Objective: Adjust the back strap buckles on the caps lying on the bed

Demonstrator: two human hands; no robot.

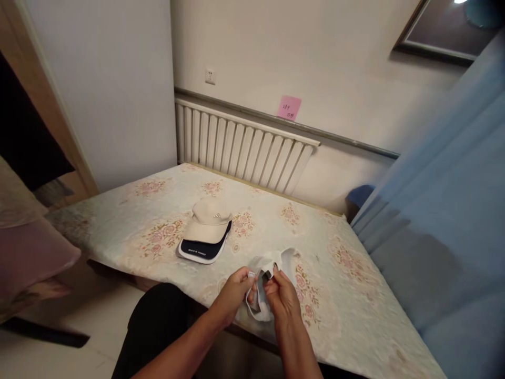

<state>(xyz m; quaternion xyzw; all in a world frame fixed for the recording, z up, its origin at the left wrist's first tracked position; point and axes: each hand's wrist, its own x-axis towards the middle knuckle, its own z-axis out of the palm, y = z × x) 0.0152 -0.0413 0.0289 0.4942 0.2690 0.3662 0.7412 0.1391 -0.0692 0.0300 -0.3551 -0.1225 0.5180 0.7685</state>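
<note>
A white cap (265, 315) is held between my two hands just over the near edge of the bed, its strap side toward me. My left hand (236, 295) pinches the end of its back strap between thumb and fingers. On the other side, my right hand (283, 297) grips the cap's rear edge by a small dark part, perhaps the buckle. The fingers partly cover that spot. To the left lies a beige cap (211, 218), stacked on a navy cap (201, 249) with a white-edged brim.
A floral sheet (339, 300) covers the bed. Behind it stand a white radiator (244, 147) and a wall with a pink note (289, 107). A blue curtain (445, 200) hangs at the right. Pink cloth (35, 258) hangs at the left.
</note>
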